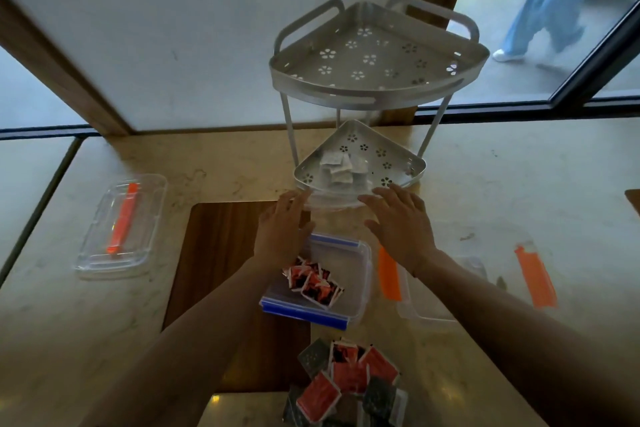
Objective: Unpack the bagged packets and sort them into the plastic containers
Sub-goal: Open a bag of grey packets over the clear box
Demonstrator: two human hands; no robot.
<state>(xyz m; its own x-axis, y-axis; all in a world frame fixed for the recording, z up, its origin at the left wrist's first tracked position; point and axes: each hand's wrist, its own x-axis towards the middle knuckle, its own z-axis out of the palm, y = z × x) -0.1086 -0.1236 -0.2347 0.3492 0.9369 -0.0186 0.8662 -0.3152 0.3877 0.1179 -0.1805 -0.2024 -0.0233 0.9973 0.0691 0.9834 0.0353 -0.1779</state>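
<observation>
Head view: a person's two bare arms reach forward over a pale marble bench with a dark wooden inset.
Far left: a clear plastic lid with an orange clip lies flat on the bench, well apart from the hands.
Left hand: fingers straight and spread, its grip holding nothing I can make out; the fingertips are at the front left rim of a clear container that sits under the rack's lower shelf.
Rack: a grey two-tier corner rack with flower-shaped holes stands at the back; its lower shelf carries small white packets.
Middle: a clear box with blue clips sits just below the hands and holds red-and-black packets.
Near edge: a loose pile of packets, red and dark, lies on the bench.
Right hand: fingers straight and relaxed, grip holding nothing, fingertips at the container's front right rim.
Right: a clear box with orange clips sits beneath the right forearm.
</observation>
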